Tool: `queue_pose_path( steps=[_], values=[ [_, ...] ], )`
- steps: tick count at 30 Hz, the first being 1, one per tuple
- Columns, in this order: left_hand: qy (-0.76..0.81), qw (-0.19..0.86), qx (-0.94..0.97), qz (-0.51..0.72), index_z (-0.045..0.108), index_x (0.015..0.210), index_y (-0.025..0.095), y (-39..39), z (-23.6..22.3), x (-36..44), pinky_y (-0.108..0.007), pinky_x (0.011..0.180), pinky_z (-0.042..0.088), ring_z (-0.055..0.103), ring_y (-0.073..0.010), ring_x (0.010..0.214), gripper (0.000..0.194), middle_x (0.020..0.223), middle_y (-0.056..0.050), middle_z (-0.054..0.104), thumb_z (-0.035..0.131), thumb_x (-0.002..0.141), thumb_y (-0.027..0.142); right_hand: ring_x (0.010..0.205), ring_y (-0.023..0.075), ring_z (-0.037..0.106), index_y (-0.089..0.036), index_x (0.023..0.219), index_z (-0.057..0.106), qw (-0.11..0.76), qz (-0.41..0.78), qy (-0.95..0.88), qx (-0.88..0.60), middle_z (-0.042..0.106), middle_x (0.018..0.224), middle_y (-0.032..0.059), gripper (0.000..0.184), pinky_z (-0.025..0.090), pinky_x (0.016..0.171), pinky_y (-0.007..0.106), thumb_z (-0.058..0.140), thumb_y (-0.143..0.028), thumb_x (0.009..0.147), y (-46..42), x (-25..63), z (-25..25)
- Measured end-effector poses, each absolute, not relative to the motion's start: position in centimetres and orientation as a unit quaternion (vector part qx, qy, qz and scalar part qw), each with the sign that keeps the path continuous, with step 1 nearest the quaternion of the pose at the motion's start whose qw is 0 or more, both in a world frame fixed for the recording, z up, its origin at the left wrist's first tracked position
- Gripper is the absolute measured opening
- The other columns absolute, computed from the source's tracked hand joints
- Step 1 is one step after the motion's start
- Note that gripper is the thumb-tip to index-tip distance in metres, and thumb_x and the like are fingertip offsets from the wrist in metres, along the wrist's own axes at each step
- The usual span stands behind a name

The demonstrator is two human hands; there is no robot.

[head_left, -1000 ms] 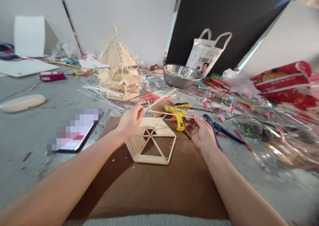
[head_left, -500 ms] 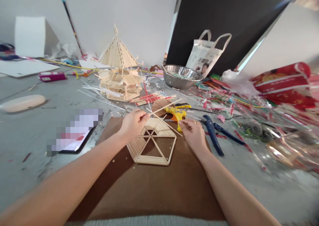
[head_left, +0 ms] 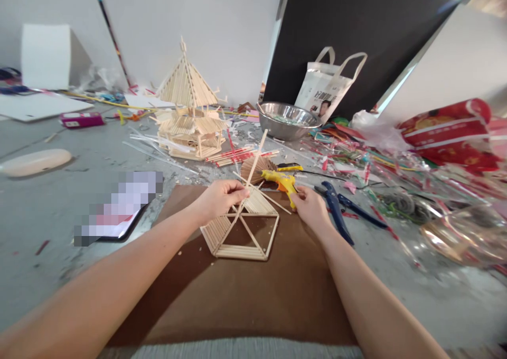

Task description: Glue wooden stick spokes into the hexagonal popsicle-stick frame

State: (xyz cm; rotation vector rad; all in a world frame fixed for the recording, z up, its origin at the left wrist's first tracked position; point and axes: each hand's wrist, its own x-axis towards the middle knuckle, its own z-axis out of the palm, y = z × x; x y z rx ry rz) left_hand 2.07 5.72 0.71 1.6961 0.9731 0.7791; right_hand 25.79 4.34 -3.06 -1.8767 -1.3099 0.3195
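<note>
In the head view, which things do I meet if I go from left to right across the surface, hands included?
White oval object, phone, left hand, yellow glue gun, right hand, blue-handled tool, red bag.

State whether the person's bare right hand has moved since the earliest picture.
Yes: the bare right hand has shifted left relative to the dark blue, long-handled tool it partly covered, toward the yellow glue gun.
</note>
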Motion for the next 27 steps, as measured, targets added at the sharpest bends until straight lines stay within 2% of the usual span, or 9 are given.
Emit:
queue_pose_path(
  steps=[2, 5, 7, 9, 11, 15, 19, 22, 27],
  values=[
    [0.392, 0.473, 0.738, 0.28, 0.055, 0.068, 0.013, 5.7, 1.1, 2.0, -0.019, 0.051, 0.033, 0.04, -0.0063, 0.051, 0.023, 0.056, 0.003, 0.048, 0.047, 0.071, 0.035, 0.049, 0.0119, 0.051, -0.02, 0.073, 0.061, 0.473, 0.18, -0.477, -0.719, 0.057, 0.054, -0.0017, 0.019, 0.035, 0.046, 0.022, 0.059, -0.027, 0.055, 4.4, 26.2, -2.9],
    [0.365, 0.436, 0.801, 0.187, 0.059, 0.068, 0.014, 5.6, 1.5, 1.7, -0.02, 0.054, 0.034, 0.045, -0.008, 0.056, 0.022, 0.06, 0.002, 0.054, 0.05, 0.068, 0.033, 0.039, 0.0075, 0.046, -0.017, 0.076, 0.06, 0.537, 0.223, -0.428, -0.691, 0.053, 0.05, -0.0037, 0.021, 0.034, 0.039, 0.02, 0.053, -0.03, 0.061, 4.5, 26.6, -2.6],
    [0.345, 0.416, 0.832, 0.128, 0.061, 0.07, 0.015, 5.6, 1.5, 1.6, -0.019, 0.055, 0.035, 0.048, -0.0088, 0.058, 0.021, 0.063, 0.001, 0.058, 0.05, 0.068, 0.032, 0.036, 0.0056, 0.043, -0.017, 0.077, 0.058, 0.612, 0.266, -0.378, -0.642, 0.051, 0.048, -0.0052, 0.02, 0.033, 0.035, 0.018, 0.052, -0.03, 0.062, 4.5, 26.8, -2.1],
    [0.328, 0.395, 0.854, 0.08, 0.063, 0.075, 0.016, 5.4, 1.4, 1.6, -0.019, 0.057, 0.036, 0.051, -0.0095, 0.061, 0.021, 0.069, 0.0, 0.062, 0.049, 0.069, 0.03, 0.036, 0.0046, 0.043, -0.017, 0.071, 0.056, 0.692, 0.325, -0.307, -0.567, 0.05, 0.048, -0.0061, 0.017, 0.034, 0.033, 0.016, 0.058, -0.026, 0.058, 4.5, 26.9, -1.4],
    [0.318, 0.38, 0.868, 0.045, 0.064, 0.08, 0.018, 5.3, 1.2, 1.8, -0.019, 0.059, 0.036, 0.054, -0.0099, 0.065, 0.022, 0.075, 0.0, 0.064, 0.05, 0.068, 0.03, 0.039, 0.005, 0.046, -0.016, 0.064, 0.054, 0.726, 0.378, -0.25, -0.517, 0.051, 0.049, -0.0059, 0.014, 0.038, 0.035, 0.016, 0.061, -0.019, 0.052, 4.3, 27.0, -0.6],
    [0.312, 0.379, 0.871, -0.002, 0.065, 0.081, 0.02, 4.9, 0.7, 2.2, -0.017, 0.06, 0.037, 0.055, -0.01, 0.067, 0.023, 0.08, 0.0, 0.066, 0.051, 0.067, 0.032, 0.047, 0.0064, 0.051, -0.017, 0.063, 0.051, 0.717, 0.466, -0.234, -0.462, 0.052, 0.054, -0.0056, 0.017, 0.045, 0.042, 0.018, 0.06, -0.011, 0.05, 3.5, 27.0, 0.9],
    [0.322, 0.378, 0.868, -0.01, 0.065, 0.078, 0.019, 4.5, 0.6, 2.6, -0.016, 0.057, 0.037, 0.055, -0.0096, 0.065, 0.023, 0.075, 0.0, 0.066, 0.053, 0.066, 0.033, 0.046, 0.0066, 0.05, -0.017, 0.059, 0.049, 0.691, 0.514, -0.286, -0.421, 0.048, 0.053, -0.0053, 0.013, 0.044, 0.039, 0.017, 0.06, -0.016, 0.053, 2.9, 26.6, 1.3],
    [0.324, 0.37, 0.871, 0.001, 0.065, 0.075, 0.019, 4.3, 0.4, 2.8, -0.017, 0.055, 0.036, 0.055, -0.0093, 0.062, 0.023, 0.07, 0.0, 0.065, 0.053, 0.065, 0.035, 0.042, 0.0064, 0.047, -0.016, 0.055, 0.048, 0.684, 0.507, -0.325, -0.412, 0.046, 0.049, -0.0053, 0.012, 0.045, 0.04, 0.019, 0.059, -0.019, 0.054, 2.6, 26.2, 1.2],
    [0.33, 0.35, 0.877, 0.015, 0.065, 0.076, 0.017, 4.3, 0.3, 3.2, -0.017, 0.054, 0.035, 0.053, -0.0095, 0.059, 0.024, 0.069, -0.001, 0.064, 0.051, 0.067, 0.034, 0.04, 0.0088, 0.05, -0.015, 0.066, 0.054, 0.614, 0.457, -0.413, -0.494, 0.058, 0.062, -0.0003, 0.014, 0.039, 0.034, 0.021, 0.062, -0.022, 0.057, 2.2, 25.6, 1.0]
  ],
)
